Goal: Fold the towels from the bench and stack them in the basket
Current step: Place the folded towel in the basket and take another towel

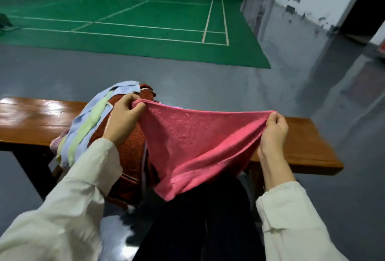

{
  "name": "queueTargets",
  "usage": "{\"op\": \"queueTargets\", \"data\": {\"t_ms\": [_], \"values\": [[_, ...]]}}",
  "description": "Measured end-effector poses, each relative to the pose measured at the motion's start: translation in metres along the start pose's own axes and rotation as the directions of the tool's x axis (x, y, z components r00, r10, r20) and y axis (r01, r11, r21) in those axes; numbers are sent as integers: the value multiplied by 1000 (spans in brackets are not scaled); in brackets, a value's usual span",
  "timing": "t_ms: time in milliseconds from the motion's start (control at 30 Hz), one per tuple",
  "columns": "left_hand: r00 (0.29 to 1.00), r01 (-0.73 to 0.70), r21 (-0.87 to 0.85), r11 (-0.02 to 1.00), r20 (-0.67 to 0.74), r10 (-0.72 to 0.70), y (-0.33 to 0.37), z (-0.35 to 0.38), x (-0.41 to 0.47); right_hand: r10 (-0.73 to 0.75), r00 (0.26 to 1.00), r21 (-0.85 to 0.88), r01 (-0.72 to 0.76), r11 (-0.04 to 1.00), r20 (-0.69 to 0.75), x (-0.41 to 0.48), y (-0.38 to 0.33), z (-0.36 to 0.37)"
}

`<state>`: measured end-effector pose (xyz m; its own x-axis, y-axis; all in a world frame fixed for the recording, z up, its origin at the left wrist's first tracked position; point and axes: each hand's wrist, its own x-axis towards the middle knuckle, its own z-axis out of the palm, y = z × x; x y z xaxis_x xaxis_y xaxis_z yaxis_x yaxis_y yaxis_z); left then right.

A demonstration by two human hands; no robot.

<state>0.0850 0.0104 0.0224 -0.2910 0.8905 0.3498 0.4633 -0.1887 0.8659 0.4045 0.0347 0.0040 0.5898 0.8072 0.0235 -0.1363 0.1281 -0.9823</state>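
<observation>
Left grip (123, 119): clamped tight on the pink towel (198, 142) at the left end of its top edge, cloth bunched between thumb and fingers (138, 107); back of the hand to the camera, wrist cocked upward.
Right grip (273, 133): pinching the other end of that same edge, fingers curled over the hem, thumb side up, palm turned inward.
Pink towel: up in the air between the two grips and clear of the tabletop (31, 119); top edge stretched wide with a slight sag in the middle, the rest hanging down to a loose point in front of the dark trousers (198, 229).
Arms: both reaching forward from the bottom corners, well apart; left sleeve (73, 187) and right sleeve (291, 219) cream, ending just short of the wrists; left forearm passing over the pile, right forearm rising steeply beside the towel.
Pile: heaped on the tabletop just behind and left of the pink towel; rust-brown towel (129, 152) draping over the front edge, pale blue-and-green striped towel (89, 127) slung across its left side.
Tabletop: glossy brown wood, running left to right, showing on either side of the towels.
Beyond: grey floor (187, 77), then a green court (125, 21) with white lines and blurred yellow posts at the far end.
</observation>
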Motion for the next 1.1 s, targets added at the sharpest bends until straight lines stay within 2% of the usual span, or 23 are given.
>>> {"op": "queueTargets", "data": {"t_ms": [100, 233, 333, 400, 467, 567, 667, 833, 967, 1100], "values": [[997, -70, -25, 997, -24, 70, 21, 2, 10, -53, 998, 17, 54, 998, -32, 11, -29, 1], [965, -260, 297, 919, 87, 245, 44, -14, 36, -188, 980, -71, 183, 981, -72, 27, -60, 1], [946, -324, 373, 870, 121, 300, 59, -17, 46, -267, 955, -146, 248, 958, -130, 27, -75, 4], [964, -267, 296, 917, 77, 256, 65, -14, 47, -276, 948, -195, 244, 950, -158, 28, -80, 2], [984, -179, 118, 977, 23, 178, 72, -11, 43, -278, 947, -216, 242, 946, -160, 30, -85, -2], [986, -157, -42, 987, -60, 154, 81, -8, 38, -306, 940, -257, 260, 931, -154, 37, -95, -11], [977, -200, -8, 980, -80, 198, 90, -10, 42, -334, 933, -299, 283, 911, -137, 43, -105, -17], [990, -139, 28, 990, 39, 137, 79, 0, 59, -297, 946, -299, 250, 921, -126, 62, -102, -16], [998, -63, -48, 997, -32, 62, 72, 24, 76, -221, 970, -251, 191, 949, -100, 81, -100, 1], [983, -113, -140, 984, -157, 90, 99, 37, 104, -269, 955, -155, 249, 956, -127, 105, -129, 22]]}}
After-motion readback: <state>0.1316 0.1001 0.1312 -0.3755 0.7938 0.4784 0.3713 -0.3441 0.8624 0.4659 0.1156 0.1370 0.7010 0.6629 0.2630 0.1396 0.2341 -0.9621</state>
